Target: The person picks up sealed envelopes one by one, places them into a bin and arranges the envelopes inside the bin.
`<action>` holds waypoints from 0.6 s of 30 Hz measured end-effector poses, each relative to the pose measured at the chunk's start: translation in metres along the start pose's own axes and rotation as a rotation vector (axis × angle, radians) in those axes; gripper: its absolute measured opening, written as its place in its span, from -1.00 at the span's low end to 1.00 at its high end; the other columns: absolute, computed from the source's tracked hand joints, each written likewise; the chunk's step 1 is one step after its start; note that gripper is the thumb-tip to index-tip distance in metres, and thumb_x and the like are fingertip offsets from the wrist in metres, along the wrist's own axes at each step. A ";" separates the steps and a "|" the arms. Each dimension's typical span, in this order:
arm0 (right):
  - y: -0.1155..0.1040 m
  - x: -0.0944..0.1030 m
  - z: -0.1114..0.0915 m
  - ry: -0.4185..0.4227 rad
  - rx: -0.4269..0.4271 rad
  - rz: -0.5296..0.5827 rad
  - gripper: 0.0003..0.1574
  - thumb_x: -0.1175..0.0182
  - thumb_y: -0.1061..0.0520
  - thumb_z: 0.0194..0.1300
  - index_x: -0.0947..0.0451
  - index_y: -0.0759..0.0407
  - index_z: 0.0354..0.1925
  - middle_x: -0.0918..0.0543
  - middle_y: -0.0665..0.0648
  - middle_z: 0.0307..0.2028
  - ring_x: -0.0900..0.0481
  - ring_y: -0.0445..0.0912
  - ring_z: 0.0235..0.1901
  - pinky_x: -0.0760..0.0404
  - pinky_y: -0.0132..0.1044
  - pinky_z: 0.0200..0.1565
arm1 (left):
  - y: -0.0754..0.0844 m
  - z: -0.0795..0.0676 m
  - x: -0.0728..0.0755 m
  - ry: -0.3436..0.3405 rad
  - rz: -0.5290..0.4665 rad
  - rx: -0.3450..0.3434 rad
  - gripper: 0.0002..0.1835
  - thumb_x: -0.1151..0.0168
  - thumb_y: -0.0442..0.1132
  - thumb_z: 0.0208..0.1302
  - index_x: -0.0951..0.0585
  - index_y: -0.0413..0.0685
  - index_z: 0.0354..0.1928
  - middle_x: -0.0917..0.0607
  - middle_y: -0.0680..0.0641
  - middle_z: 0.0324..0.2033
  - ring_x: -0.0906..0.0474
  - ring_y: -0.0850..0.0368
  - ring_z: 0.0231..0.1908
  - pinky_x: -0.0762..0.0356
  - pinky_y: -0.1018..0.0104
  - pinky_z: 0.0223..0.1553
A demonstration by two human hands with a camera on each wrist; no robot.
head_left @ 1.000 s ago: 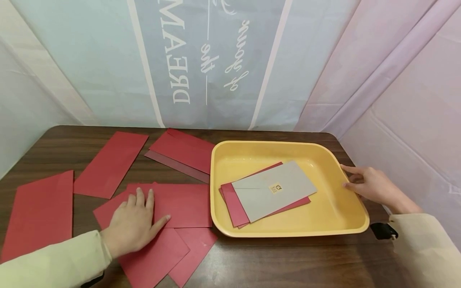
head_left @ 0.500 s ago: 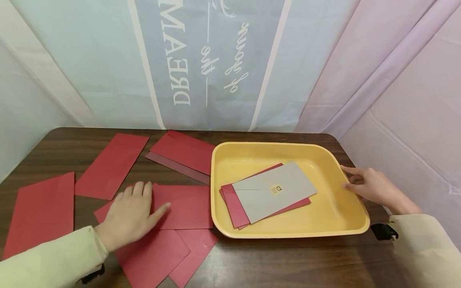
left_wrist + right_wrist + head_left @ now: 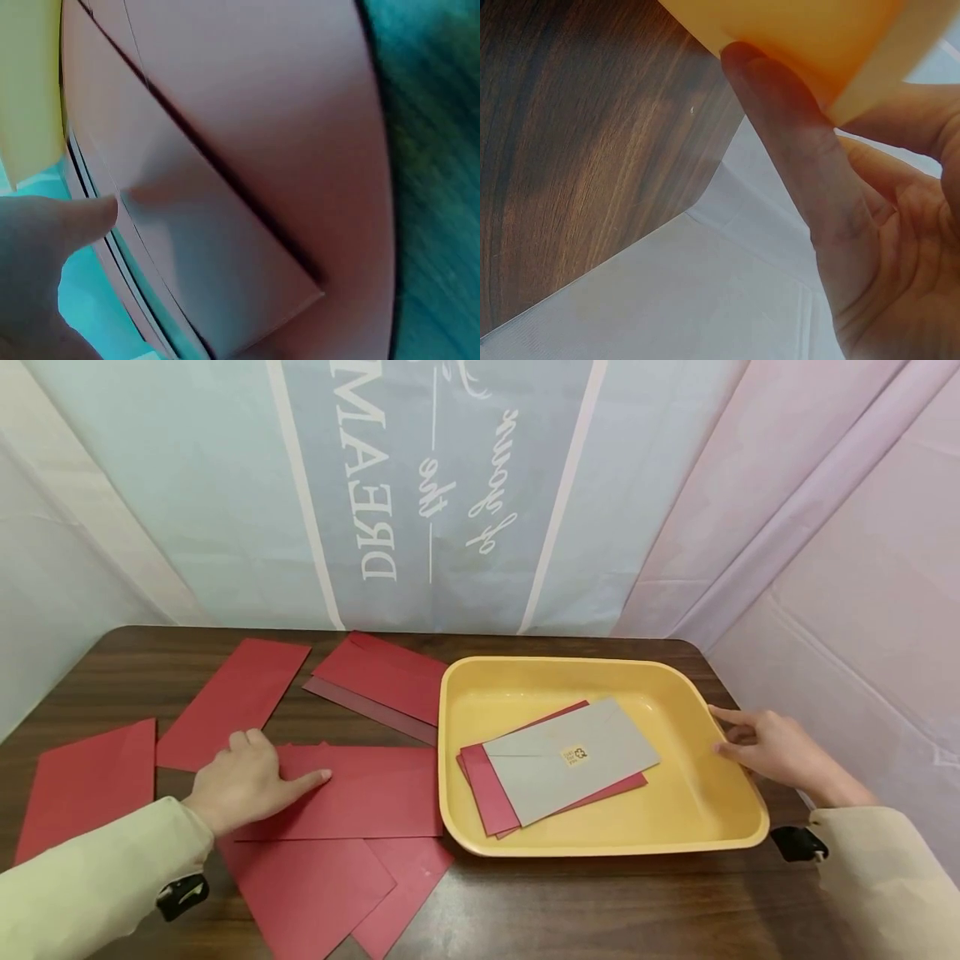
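Observation:
Several red envelopes lie overlapping at the left of a yellow plastic tray (image 3: 682,810). My left hand (image 3: 243,785) pinches the left end of the topmost red envelope (image 3: 378,793), its thumb straight over the paper; the other fingers curl at that end, with their tips hidden. The left wrist view shows the thumb (image 3: 82,221) and dark shadow under the envelope's edge. My right hand (image 3: 776,752) grips the tray's right side, finger and thumb about the wall in the right wrist view. Inside the tray, a grey envelope (image 3: 573,760) with a small gold label lies on red ones (image 3: 486,785).
A red envelope (image 3: 90,781) lies at the far left, another (image 3: 232,697) behind the left hand. Behind the tray's left side sits one with its flap out (image 3: 382,668). The dark wooden table (image 3: 585,902) meets a printed cloth (image 3: 465,585) at the back.
My left hand has slid left from the middle of the pile to the top envelope's left end, its spread fingers now curling. The right hand and tray stay put.

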State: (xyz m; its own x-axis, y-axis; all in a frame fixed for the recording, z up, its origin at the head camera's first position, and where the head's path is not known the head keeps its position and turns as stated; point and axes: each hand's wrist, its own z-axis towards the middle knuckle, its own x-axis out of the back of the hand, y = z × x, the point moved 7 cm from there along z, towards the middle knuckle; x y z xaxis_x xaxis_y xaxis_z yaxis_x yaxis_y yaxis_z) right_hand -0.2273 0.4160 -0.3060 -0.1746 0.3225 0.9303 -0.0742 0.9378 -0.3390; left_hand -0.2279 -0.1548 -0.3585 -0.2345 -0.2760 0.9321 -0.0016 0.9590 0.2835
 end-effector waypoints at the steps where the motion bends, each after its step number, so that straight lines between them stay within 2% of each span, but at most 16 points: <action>1: 0.000 0.000 0.000 0.001 -0.004 0.000 -0.24 -0.27 0.16 0.25 -0.26 0.54 0.26 -0.71 0.36 -0.29 -0.64 -0.20 -0.55 -0.59 -0.31 -0.55 | -0.001 0.001 -0.001 -0.005 0.005 0.002 -0.12 -0.17 0.43 0.06 -0.24 -0.41 -0.39 -0.29 -0.26 -0.49 -0.32 -0.01 -0.62 -0.29 0.24 -0.67; 5: -0.001 0.000 0.000 -0.003 -0.009 0.004 -0.24 -0.27 0.16 0.25 -0.25 0.54 0.26 -0.71 0.36 -0.30 -0.64 -0.20 -0.55 -0.60 -0.30 -0.55 | -0.005 0.004 -0.004 -0.052 -0.011 0.033 -0.11 -0.19 0.45 0.02 -0.25 -0.40 -0.38 -0.31 -0.26 -0.47 -0.33 0.01 -0.61 -0.29 0.25 -0.63; 12: 0.000 0.001 0.001 0.010 -0.003 -0.036 -0.26 -0.27 0.16 0.25 -0.27 0.53 0.25 -0.72 0.32 -0.32 -0.62 -0.23 -0.54 -0.55 -0.37 -0.54 | -0.008 0.007 -0.005 -0.096 -0.052 0.066 -0.04 -0.19 0.51 -0.06 -0.25 -0.41 -0.35 -0.33 -0.25 -0.47 -0.30 0.03 -0.60 -0.29 0.25 -0.59; 18: -0.001 0.001 0.000 0.005 -0.003 -0.026 -0.25 -0.27 0.15 0.25 -0.27 0.53 0.26 -0.72 0.33 -0.31 -0.63 -0.19 -0.54 -0.56 -0.36 -0.54 | -0.014 0.007 -0.006 -0.146 -0.133 0.139 0.22 -0.25 0.55 -0.17 -0.13 -0.61 -0.09 -0.38 -0.31 -0.41 -0.40 -0.04 -0.55 -0.35 0.21 -0.53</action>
State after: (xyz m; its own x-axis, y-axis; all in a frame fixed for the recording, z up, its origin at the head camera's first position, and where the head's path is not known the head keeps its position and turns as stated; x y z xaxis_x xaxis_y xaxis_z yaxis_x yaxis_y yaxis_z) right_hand -0.2278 0.4153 -0.3049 -0.1676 0.2982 0.9397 -0.0759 0.9464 -0.3139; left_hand -0.2333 -0.1664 -0.3696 -0.3610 -0.3982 0.8433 -0.1735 0.9171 0.3588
